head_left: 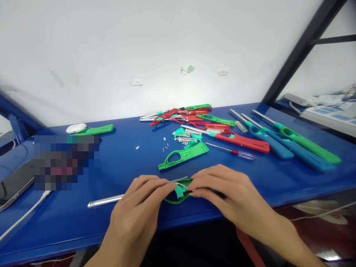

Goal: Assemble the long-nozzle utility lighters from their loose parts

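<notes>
Fingertips of my left hand (144, 200) and right hand (222, 189) pinch the green lighter shell (180, 193) together at the desk (125, 163) front edge, steadying its teal insert; screwdriver (233, 151) lies beyond the shell.

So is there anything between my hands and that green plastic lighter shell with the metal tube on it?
Nothing visible. The left hand and right hand both already pinch the green plastic lighter shell at the front edge of the blue table; its metal tube sticks out leftward.
</notes>
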Demonstrator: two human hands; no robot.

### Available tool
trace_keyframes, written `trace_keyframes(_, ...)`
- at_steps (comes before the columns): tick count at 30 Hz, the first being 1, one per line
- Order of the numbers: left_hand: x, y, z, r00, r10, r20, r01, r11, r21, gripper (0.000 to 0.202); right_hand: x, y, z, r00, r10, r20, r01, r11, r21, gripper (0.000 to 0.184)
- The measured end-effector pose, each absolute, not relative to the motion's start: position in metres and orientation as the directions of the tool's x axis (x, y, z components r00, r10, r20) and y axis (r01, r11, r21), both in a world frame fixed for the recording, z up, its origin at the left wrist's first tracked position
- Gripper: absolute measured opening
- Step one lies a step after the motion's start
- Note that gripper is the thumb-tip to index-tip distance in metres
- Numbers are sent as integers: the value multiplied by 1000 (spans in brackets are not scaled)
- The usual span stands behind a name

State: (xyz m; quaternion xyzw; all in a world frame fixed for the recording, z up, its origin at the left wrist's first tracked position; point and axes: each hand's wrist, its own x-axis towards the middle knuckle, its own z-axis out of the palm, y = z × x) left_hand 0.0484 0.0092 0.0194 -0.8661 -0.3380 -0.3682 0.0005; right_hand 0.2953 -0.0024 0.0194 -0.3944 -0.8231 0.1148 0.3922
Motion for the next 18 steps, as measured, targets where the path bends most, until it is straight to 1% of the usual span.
trace_keyframes(5, 42, 11, 16, 533, 601, 596, 591, -768, 246, 41, 295, -3, 19, -382, 750, 539, 565, 652, -506, 14)
trace_keyframes(10, 42, 13, 14, 523, 596, 610, 589, -770, 246, 41, 294, -4, 18, -393, 748, 535, 563, 656, -503, 16)
trace_keyframes(15, 40, 16, 12, 541, 656, 526, 636, -729, 255, 49, 294, -4, 19, -394, 744, 539, 564, 659, -497, 16)
trace_keyframes(18, 40, 18, 13, 544, 651, 529, 626, -735, 261, 48, 295, -4, 18, -394, 739, 546, 571, 663, -485, 15)
